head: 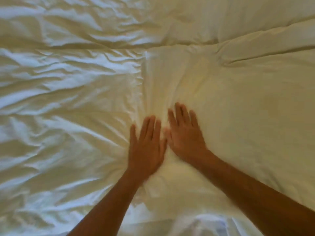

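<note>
Wrinkled white bedsheet (pixel 59 99) is covering the bed and filling the whole left half of the head view, its creases catching a bluish light. On the right half a cream pillow (pixel 238 108) is lying flat on that bedsheet, its left edge running down the middle of the frame from a corner near the upper centre, and its far right side is running out of the picture. Beyond it, toward the top right, a second pillow (pixel 247 17) is lying against its far edge, the two touching along a deep fold. Both bare forearms are reaching in from the bottom of the frame. The left hand (pixel 146 147) is pressing palm-down on the cream pillow just inside its left edge; its fingers (pixel 150 126) are lying straight and close together, with the thumb spread toward the right hand. The right hand (pixel 185 135) is pressing palm-down just beside it, slightly farther up the pillow; its fingers (pixel 179 114) are lying straight and a little apart, gripping nothing. The thumbs are almost meeting between the hands, though blur is making it hard to tell whether they are touching. Fabric is bunching into small radiating creases ahead of the fingertips of both hands.
</note>
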### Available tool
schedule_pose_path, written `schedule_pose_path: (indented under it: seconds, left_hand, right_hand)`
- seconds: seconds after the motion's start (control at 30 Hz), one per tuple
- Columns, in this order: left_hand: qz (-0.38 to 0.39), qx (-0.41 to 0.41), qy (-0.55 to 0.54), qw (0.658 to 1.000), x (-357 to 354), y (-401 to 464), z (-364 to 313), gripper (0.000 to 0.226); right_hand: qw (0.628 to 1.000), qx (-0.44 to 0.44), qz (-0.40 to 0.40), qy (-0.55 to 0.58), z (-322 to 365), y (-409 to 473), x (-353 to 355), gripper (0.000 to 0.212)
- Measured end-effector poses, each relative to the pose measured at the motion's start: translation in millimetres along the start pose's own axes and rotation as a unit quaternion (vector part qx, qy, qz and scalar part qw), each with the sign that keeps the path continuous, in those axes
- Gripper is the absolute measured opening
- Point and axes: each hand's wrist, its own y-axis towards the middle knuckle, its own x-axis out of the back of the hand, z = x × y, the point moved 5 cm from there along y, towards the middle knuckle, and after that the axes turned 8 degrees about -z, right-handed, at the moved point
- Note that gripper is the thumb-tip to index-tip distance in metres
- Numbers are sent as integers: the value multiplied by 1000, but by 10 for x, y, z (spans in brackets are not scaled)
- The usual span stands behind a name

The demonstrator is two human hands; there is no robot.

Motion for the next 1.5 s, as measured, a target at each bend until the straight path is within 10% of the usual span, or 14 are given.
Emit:
schedule_pose_path:
  seconds: [0.13,0.33,0.57,1.5]
  left_hand:
    - [-22,-29,92,995,167,-771,1103,63]
    - [-45,249,75,964,301,-1104,1594,72]
    - [12,-66,134,989,161,-1865,1425,63]
    - [-58,-62,83,993,-136,-1906,1700,73]
  right_hand:
    - [996,4,-44,-78,-300,-752,28,58]
    - [972,-207,-111,-23,295,-857,-95,58]
    - [996,41,-76,6,839,-1603,-402,58]
    - [992,21,-126,-17,622,-1647,-637,63]
